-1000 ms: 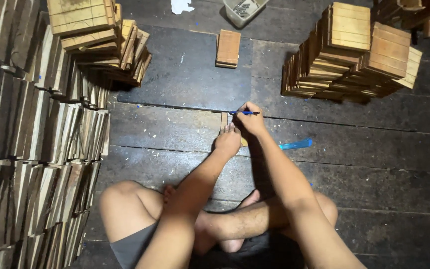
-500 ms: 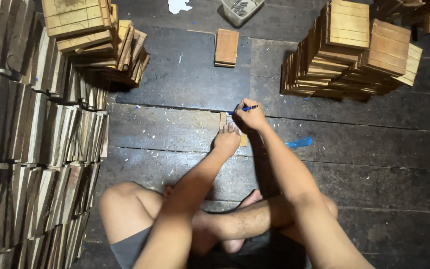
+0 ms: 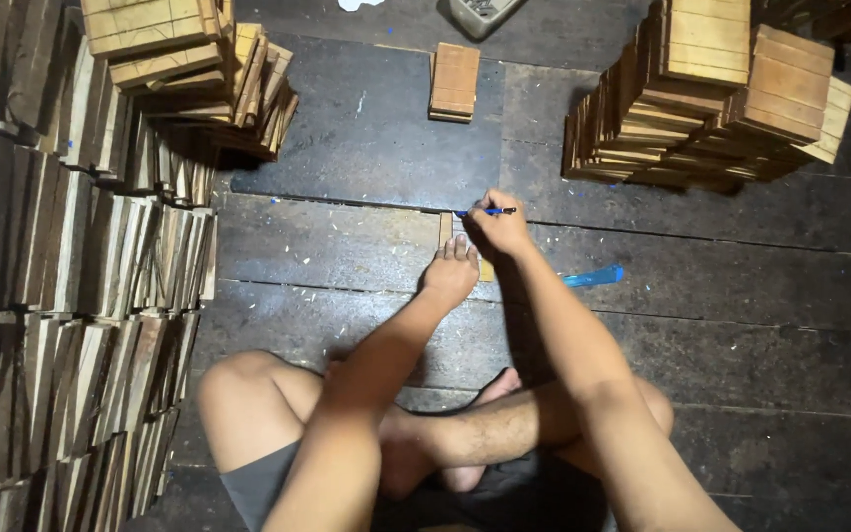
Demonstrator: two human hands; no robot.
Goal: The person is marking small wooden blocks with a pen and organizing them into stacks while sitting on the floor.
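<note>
1. Since the earlier frames, both hands sit a little closer together over the same small wooden piece (image 3: 486,268); the pen tip has crept leftward along its top edge, and little else has shifted.
2. Head view: the right hand (image 3: 499,229) is closed around a blue pen (image 3: 488,211), which lies almost level with its tip toward 9 o'clock.
3. The left hand (image 3: 450,276) lies flat, fingers together, pressing down on the piece, which shows only as pale slivers at 12 and 3 o'clock of that hand.
4. What shows of the piece suggests a long axis running 12 to 6, so the pen crosses it. The right hand is at 1 o'clock of the left, nearly touching.
5. Around them: a lone wooden block (image 3: 454,82) at 12 o'clock, a leaning stack (image 3: 711,99) at 2, packed rows of blocks (image 3: 61,296) at 9, and a blue scrap (image 3: 593,277) at 3 on the dark plank floor (image 3: 741,325).
</note>
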